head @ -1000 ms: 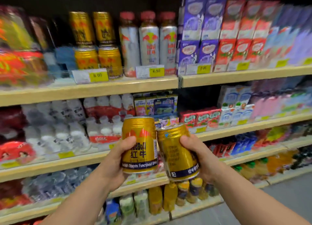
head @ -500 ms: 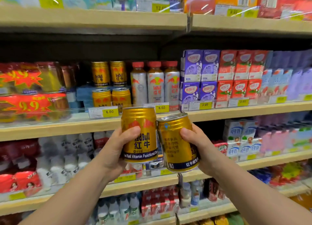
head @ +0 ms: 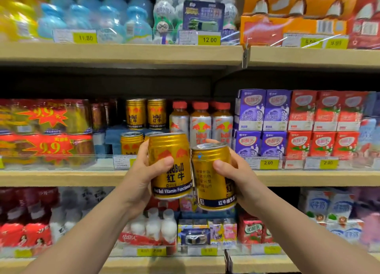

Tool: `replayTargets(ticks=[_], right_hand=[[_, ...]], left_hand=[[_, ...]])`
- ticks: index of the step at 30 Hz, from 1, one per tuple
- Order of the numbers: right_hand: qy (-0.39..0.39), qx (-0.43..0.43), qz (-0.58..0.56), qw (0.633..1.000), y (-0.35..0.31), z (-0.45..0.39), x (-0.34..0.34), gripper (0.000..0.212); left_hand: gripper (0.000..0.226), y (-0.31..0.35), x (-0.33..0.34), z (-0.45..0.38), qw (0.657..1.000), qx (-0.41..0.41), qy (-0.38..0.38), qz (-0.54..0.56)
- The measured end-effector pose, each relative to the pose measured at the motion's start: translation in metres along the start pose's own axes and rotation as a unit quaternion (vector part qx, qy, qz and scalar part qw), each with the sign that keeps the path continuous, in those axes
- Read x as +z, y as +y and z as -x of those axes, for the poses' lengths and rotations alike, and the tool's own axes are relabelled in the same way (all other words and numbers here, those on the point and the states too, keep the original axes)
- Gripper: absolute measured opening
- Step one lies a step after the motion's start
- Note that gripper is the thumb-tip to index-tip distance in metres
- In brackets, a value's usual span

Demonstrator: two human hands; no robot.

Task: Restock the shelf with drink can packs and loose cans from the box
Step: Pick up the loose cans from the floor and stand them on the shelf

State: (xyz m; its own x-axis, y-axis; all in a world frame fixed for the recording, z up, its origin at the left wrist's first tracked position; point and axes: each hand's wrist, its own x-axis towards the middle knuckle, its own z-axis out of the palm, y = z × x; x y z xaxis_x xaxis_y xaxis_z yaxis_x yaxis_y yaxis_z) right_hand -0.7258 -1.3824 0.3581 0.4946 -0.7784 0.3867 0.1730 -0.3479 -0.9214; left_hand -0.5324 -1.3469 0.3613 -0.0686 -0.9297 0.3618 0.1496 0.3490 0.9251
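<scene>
1. Cans: left hand (head: pixel 141 183) wrapped around upright can (head: pixel 170 166); right hand (head: pixel 236 177) wrapped around tilted can (head: pixel 213 177).
2. Both cans side by side, touching, held in front of shelf (head: pixel 61 178) front edge.
3. Stacked cans (head: pixel 135 114) behind, on shelf.

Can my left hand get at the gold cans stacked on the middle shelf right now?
Probably not to grab one: the left hand is full, gripping a gold can. The path to the stacked cans looks open, though.
</scene>
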Motion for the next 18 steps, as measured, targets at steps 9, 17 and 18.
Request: replayTargets(ticks=[9, 17, 18], right_hand=[[-0.022, 0.0, 0.017, 1.0, 0.017, -0.034, 0.0, 0.093], [0.01, -0.022, 0.087, 0.996, 0.018, -0.067, 0.03, 0.086], [0.021, -0.026, 0.094, 0.995, 0.017, -0.073, 0.035, 0.081]], left_hand=[[0.097, -0.004, -0.027, -0.015, 0.998, -0.006, 0.026, -0.048], [0.091, 0.008, -0.094, -0.036, 0.997, 0.015, 0.033, -0.064], [0.084, 0.01, -0.105, -0.04, 0.997, 0.02, 0.035, -0.065]])
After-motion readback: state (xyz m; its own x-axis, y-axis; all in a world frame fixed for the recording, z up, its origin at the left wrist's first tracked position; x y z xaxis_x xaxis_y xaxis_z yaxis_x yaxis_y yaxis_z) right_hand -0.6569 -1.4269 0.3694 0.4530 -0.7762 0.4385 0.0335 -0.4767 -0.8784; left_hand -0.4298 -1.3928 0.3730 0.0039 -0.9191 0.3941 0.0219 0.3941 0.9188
